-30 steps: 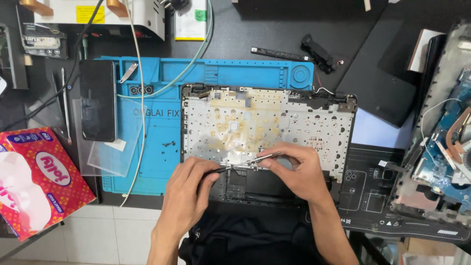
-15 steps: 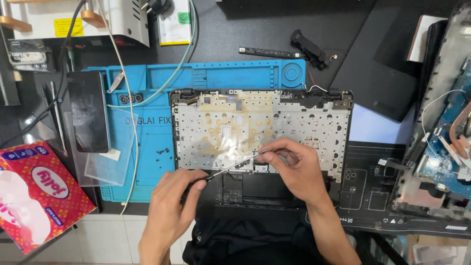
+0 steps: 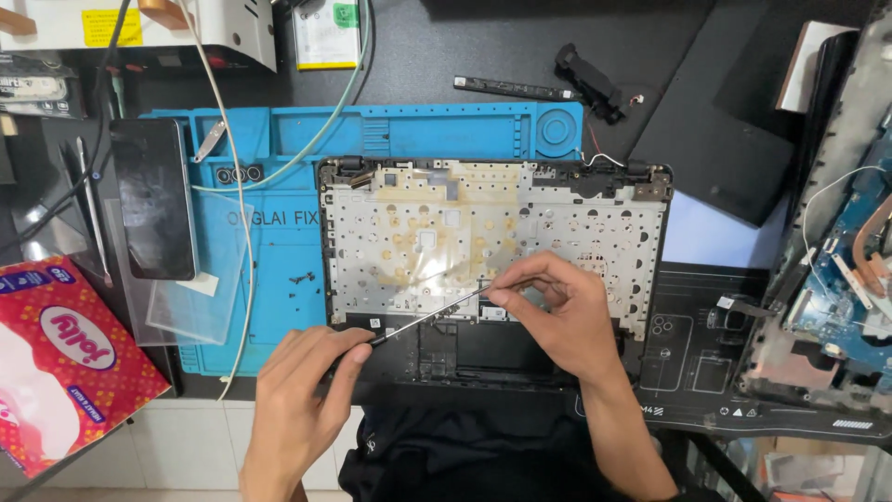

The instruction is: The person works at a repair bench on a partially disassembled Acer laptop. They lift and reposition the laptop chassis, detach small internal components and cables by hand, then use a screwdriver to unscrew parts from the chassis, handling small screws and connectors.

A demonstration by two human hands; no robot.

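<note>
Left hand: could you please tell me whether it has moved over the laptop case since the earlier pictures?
Yes. The left hand has slid toward the near left corner of the laptop case, away from the right hand.

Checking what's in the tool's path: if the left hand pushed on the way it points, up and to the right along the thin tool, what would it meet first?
Probably the right hand, which pinches the tool tip over the laptop shell. The left hand holds the handle; depth is unclear.
</note>
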